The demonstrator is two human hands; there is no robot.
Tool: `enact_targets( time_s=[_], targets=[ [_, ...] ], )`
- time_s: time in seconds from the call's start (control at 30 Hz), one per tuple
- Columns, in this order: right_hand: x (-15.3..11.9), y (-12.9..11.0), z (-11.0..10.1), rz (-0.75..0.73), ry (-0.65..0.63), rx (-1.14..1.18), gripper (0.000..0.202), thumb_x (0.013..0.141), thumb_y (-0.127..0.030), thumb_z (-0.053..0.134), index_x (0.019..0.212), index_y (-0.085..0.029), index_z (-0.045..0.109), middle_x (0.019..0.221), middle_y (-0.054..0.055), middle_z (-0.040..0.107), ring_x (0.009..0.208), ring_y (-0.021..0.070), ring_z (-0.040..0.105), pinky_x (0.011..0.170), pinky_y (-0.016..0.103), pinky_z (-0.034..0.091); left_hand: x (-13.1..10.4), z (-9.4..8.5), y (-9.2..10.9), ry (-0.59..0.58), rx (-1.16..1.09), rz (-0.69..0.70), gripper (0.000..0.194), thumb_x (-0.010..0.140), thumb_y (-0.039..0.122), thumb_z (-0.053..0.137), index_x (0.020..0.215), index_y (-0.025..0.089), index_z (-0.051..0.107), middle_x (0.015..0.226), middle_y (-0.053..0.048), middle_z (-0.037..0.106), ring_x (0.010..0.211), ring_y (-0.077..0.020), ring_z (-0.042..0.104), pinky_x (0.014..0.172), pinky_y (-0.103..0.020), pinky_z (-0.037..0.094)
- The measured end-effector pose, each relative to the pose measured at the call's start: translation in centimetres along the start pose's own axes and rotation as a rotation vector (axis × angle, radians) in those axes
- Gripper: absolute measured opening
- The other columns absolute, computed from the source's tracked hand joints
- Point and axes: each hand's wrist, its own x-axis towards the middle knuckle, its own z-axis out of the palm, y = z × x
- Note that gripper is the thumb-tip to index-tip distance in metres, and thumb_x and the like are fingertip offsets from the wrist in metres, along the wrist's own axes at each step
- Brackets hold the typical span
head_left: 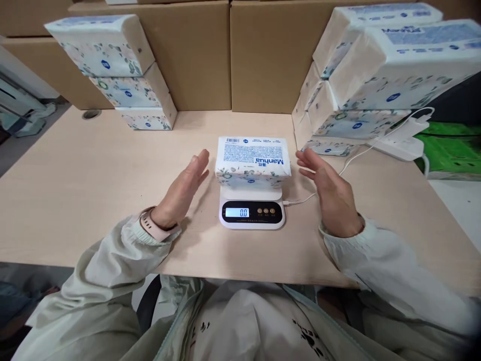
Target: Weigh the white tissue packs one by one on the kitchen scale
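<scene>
A white pack of tissues [252, 156] with blue print and a leaf pattern lies on a small white digital scale [252, 224]. The scale's lit display reads 0.0. To the left of the pack is my left hand [183, 189], fingers stretched out and apart from it. My right hand [327, 193] is held on the pack's other side, also with straight fingers and touching nothing. Both palms face inward toward the pack.
Three tissue packs [128, 93] are stacked at the back left. A larger stack of tissue packs [361, 95] stands at the back right, beside a white power strip [400, 140]. A white cable [347, 164] runs to the scale. Cardboard boxes [203, 55] line the table's [75, 200] back.
</scene>
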Motion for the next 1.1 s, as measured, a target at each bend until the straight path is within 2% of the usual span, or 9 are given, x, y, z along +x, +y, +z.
enact_targets(
  time_s=[0.07,0.1,0.13,0.2,0.33,0.6,0.9,1.1],
  targets=[
    [-0.5,0.7,-0.3,-0.079,0.153,-0.034,0.054,0.101,-0.07,0.06,0.129,-0.028,0.079,0.12,0.008,0.083,0.113,0.0281,0.075,0.107,0.053,0.059,0.5,-1.3,-1.8,0.092,-0.008,0.002,0.064,0.1,0.075,0.063,0.141,0.026,0.071,0.171,-0.009,0.051,0.165,-0.0342,0.041,0.138,-0.055,0.034],
    [-0.6,0.9,-0.3,-0.107,0.225,-0.039,0.055,0.102,-0.071,0.056,0.119,-0.026,0.081,0.103,0.008,0.083,0.098,0.0269,0.075,0.097,0.051,0.06,0.8,-1.8,-2.6,0.145,-0.028,0.003,0.062,0.099,0.072,0.066,0.137,0.024,0.072,0.168,-0.012,0.054,0.162,-0.034,0.047,0.137,-0.054,0.036],
    [-0.7,0.9,-0.3,-0.128,0.286,-0.036,0.056,0.103,-0.071,0.052,0.111,-0.025,0.082,0.089,0.007,0.079,0.085,0.0253,0.071,0.088,0.049,0.058,1.1,-2.3,-3.2,0.194,-0.054,0.003,0.059,0.097,0.068,0.068,0.132,0.021,0.073,0.161,-0.014,0.061,0.156,-0.0339,0.054,0.135,-0.053,0.039],
    [-0.6,0.8,-0.2,-0.158,0.369,-0.005,0.057,0.105,-0.068,0.047,0.1,-0.024,0.082,0.075,0.006,0.072,0.072,0.0229,0.064,0.075,0.043,0.052,1.5,-2.7,-3.9,0.258,-0.108,-0.011,0.051,0.094,0.06,0.07,0.124,0.019,0.074,0.144,-0.016,0.071,0.142,-0.0329,0.065,0.13,-0.052,0.046],
    [-0.4,0.9,-0.1,-0.176,0.38,0.01,0.055,0.109,-0.062,0.043,0.098,-0.025,0.082,0.075,0.007,0.069,0.071,0.0227,0.062,0.07,0.041,0.047,1.7,-2.6,-3.6,0.274,-0.122,-0.015,0.043,0.091,0.053,0.069,0.116,0.019,0.074,0.129,-0.015,0.076,0.131,-0.0311,0.07,0.124,-0.052,0.05],
    [-0.6,2.8,-0.7,-0.161,0.307,-0.093,0.063,0.107,-0.07,0.041,0.098,-0.024,0.084,0.077,0.008,0.07,0.071,0.0241,0.062,0.07,0.043,0.048,1.6,-2.4,-3.2,0.269,-0.122,-0.017,0.04,0.089,0.051,0.074,0.111,0.018,0.075,0.122,-0.014,0.076,0.127,-0.0301,0.07,0.124,-0.05,0.049],
    [-1.0,1.6,-0.4,-0.157,0.314,-0.084,0.063,0.107,-0.069,0.043,0.092,-0.024,0.085,0.076,0.008,0.072,0.072,0.0245,0.062,0.07,0.044,0.048,1.5,-2.3,-2.8,0.258,-0.101,-0.029,0.031,0.09,0.043,0.073,0.111,0.019,0.074,0.12,-0.013,0.076,0.128,-0.0301,0.069,0.126,-0.051,0.048],
    [-1.6,0.4,-0.2,-0.111,0.25,-0.097,0.061,0.109,-0.065,0.041,0.096,-0.024,0.084,0.084,0.01,0.074,0.08,0.0267,0.065,0.078,0.047,0.051,1.6,-2.2,-2.8,0.285,-0.112,-0.03,0.025,0.091,0.038,0.07,0.108,0.019,0.074,0.117,-0.012,0.076,0.123,-0.029,0.07,0.124,-0.052,0.048]
  ],
)
